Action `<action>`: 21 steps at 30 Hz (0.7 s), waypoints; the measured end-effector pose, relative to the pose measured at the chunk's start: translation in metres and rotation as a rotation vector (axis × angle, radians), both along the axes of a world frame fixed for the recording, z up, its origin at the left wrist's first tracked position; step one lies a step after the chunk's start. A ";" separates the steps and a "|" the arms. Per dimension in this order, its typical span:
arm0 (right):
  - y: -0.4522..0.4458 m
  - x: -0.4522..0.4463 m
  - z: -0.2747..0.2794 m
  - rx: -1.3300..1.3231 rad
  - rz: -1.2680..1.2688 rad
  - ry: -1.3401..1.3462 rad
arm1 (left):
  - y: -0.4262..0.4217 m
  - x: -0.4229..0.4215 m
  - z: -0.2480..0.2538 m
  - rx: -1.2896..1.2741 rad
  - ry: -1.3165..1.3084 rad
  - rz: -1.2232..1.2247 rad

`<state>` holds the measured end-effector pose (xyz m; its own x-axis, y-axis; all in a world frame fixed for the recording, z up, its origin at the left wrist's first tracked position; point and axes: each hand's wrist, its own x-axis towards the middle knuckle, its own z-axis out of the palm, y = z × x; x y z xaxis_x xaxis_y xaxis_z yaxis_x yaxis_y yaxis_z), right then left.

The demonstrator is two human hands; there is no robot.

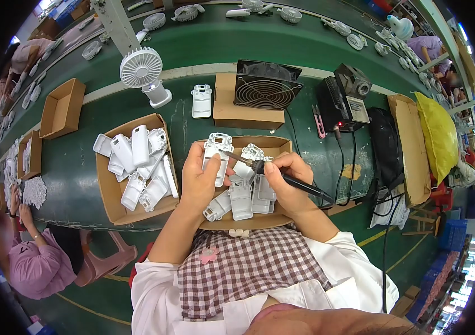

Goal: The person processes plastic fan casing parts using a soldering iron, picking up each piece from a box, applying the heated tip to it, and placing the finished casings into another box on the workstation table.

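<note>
**Observer:** Hands first?

**Me:** Left hand [199, 177], centre of frame: grip closed around a white casing [215, 149], thumb across its face. Right hand [290, 177], just right of centre: grip closed on the handle of a soldering iron [309, 189], pen-fashion.

**Observer:** Why like that?

**Me:** My reading: the thumb sat low so the casing's upper end, with its cut-outs, was bare to the iron. Tip came in from the right, at the casing's edge; contact or not, I couldn't tell.

**Observer:** Underneath?

**Me:** The near carton [257, 224], lower centre. Loose casings [241, 200] lay inside, leaning on one another. Sensible spot, I judged: short reach, and a dropped piece would probably land in the box.

**Observer:** Other containers?

**Me:** Left of centre, a wider carton [106, 188], heaped with more casings [139, 146], some smooth side up, some showing their insides. Upper centre, a low carton [248, 116] with a black fan [268, 89] on or against it; likely put there to move fumes.

**Observer:** Right side?

**Me:** A power unit [335, 106], red light lit, tweezers [319, 123] beside it on the worktop [70, 173]. Presumably placed right to suit the hand with the iron.
</note>
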<state>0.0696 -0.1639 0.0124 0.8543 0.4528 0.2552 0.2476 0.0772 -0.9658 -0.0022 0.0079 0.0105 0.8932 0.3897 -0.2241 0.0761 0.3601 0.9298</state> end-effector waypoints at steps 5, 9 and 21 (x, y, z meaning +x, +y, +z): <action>-0.001 0.001 -0.001 -0.017 0.009 -0.002 | -0.001 0.000 0.001 0.004 -0.009 0.001; -0.001 -0.001 0.001 0.054 -0.003 0.012 | 0.000 0.000 -0.002 0.004 -0.023 0.003; -0.001 0.000 -0.003 0.057 -0.014 0.068 | 0.000 0.000 -0.007 0.033 -0.002 -0.034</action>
